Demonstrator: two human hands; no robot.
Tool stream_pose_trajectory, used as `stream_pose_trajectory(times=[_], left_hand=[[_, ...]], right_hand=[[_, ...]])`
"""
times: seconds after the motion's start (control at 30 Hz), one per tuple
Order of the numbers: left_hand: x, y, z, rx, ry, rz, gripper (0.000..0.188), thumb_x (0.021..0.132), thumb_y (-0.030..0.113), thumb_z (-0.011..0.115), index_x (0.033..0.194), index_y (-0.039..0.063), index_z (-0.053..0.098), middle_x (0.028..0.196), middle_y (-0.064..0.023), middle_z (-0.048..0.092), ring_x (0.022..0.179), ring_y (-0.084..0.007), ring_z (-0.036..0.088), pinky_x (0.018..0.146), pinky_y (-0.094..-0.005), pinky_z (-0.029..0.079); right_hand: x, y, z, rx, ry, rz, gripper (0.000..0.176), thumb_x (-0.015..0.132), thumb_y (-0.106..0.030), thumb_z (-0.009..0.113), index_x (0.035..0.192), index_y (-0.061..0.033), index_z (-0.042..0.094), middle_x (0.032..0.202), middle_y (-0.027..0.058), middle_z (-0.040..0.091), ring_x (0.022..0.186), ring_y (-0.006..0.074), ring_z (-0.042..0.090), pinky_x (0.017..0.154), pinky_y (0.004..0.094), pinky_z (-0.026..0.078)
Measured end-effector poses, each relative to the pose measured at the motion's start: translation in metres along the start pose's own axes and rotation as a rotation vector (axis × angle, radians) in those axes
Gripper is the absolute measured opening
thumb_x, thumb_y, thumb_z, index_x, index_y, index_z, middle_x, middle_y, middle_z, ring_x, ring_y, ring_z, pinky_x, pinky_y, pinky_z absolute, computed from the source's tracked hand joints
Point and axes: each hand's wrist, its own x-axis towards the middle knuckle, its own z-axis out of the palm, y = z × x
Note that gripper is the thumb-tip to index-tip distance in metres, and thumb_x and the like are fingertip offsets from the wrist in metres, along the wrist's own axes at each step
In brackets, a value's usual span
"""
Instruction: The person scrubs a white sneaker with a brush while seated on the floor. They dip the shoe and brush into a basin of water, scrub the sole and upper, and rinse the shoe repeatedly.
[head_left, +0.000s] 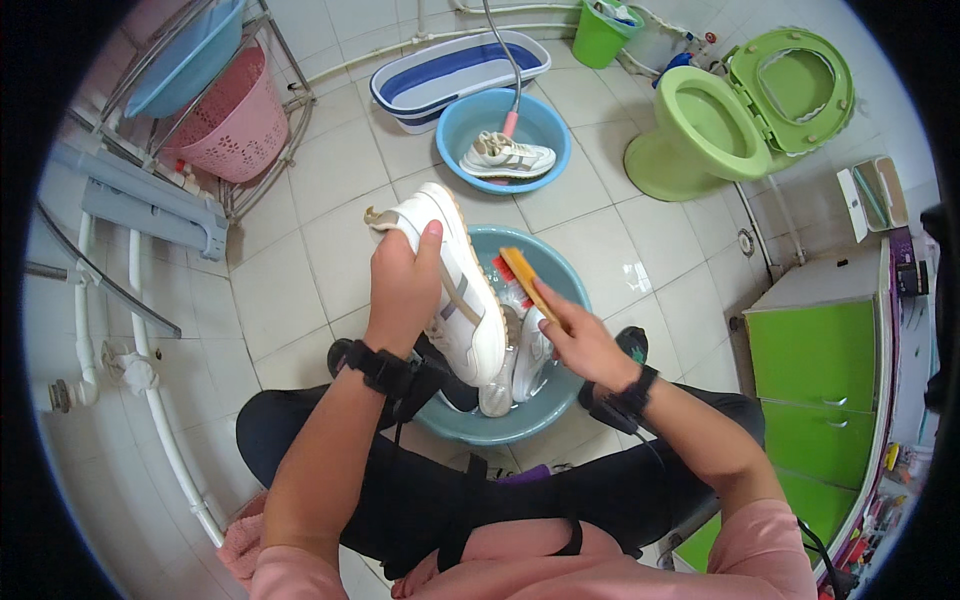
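Note:
My left hand (406, 283) grips a white sneaker (454, 292) by its heel end, toe pointing down toward me, over a teal basin (564, 279). In my right hand (589, 341) is a scrub brush with a yellow back (525, 276) and red and white bristles, held just to the right of the sneaker's sole. The bristles appear apart from the sole. Under my hands the basin holds another light-coloured shoe (531, 360), a sole turned outward (498, 382) and a dark shoe (450, 379), partly hidden by the held sneaker.
Beyond stands a blue basin (450, 146) with a white sneaker (507, 159) and a hose handle (510, 124) in it. Behind it is a blue and white oblong tub (390, 79). A green toilet (694, 139) and cabinet (814, 360) are on the right; a rack with a pink basket (244, 127) is at left.

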Motion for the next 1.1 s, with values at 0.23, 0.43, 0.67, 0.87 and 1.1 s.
stream_pose_trajectory(times=[0.23, 0.43, 0.67, 0.87, 1.1], left_hand=[[-0.009, 0.005, 0.034, 0.084, 0.041, 0.124, 0.037, 0.106, 0.024, 0.063, 0.108, -0.012, 0.068, 0.092, -0.0223, 0.075, 0.084, -0.0300, 0.073, 0.077, -0.0427, 0.055], [-0.017, 0.023, 0.049, -0.010, 0.088, 0.094, 0.030, 0.104, 0.019, 0.063, 0.112, -0.010, 0.068, 0.099, -0.0271, 0.076, 0.092, -0.0400, 0.075, 0.082, -0.0457, 0.056], [-0.019, 0.009, 0.059, -0.172, 0.005, 0.003, 0.032, 0.104, 0.020, 0.063, 0.112, -0.010, 0.068, 0.099, -0.0247, 0.076, 0.091, -0.0363, 0.074, 0.082, -0.0434, 0.055], [-0.018, 0.009, 0.055, -0.043, -0.032, -0.006, 0.031, 0.107, 0.019, 0.062, 0.120, -0.007, 0.070, 0.105, -0.0123, 0.076, 0.096, -0.0166, 0.070, 0.084, -0.0339, 0.055], [-0.030, 0.026, 0.060, -0.062, -0.073, 0.074, 0.033, 0.105, 0.023, 0.062, 0.109, -0.009, 0.068, 0.097, -0.0268, 0.074, 0.091, -0.0394, 0.074, 0.081, -0.0455, 0.055]], right_hand=[[-0.066, -0.087, -0.025, -0.368, 0.271, -0.369, 0.057, 0.106, -0.034, 0.064, 0.162, -0.0297, 0.051, 0.081, 0.0147, 0.054, 0.062, 0.0351, 0.061, 0.058, 0.0454, 0.052], [-0.038, -0.075, -0.016, -0.332, 0.556, -0.461, 0.054, 0.109, -0.029, 0.059, 0.162, -0.0254, 0.049, 0.080, 0.0167, 0.056, 0.057, 0.0371, 0.059, 0.054, 0.0471, 0.051], [-0.034, -0.087, -0.021, -0.272, 0.439, -0.425, 0.056, 0.108, -0.028, 0.059, 0.163, -0.0231, 0.047, 0.082, 0.0178, 0.061, 0.063, 0.0390, 0.062, 0.060, 0.0493, 0.053], [-0.040, -0.082, -0.019, -0.216, 0.320, -0.316, 0.057, 0.108, -0.026, 0.059, 0.163, -0.0224, 0.047, 0.081, 0.0181, 0.062, 0.071, 0.0392, 0.065, 0.067, 0.0494, 0.054], [-0.035, -0.091, -0.024, -0.077, 0.563, -0.382, 0.060, 0.108, -0.025, 0.059, 0.165, -0.0203, 0.044, 0.086, 0.0196, 0.066, 0.077, 0.0403, 0.068, 0.072, 0.0498, 0.056]])
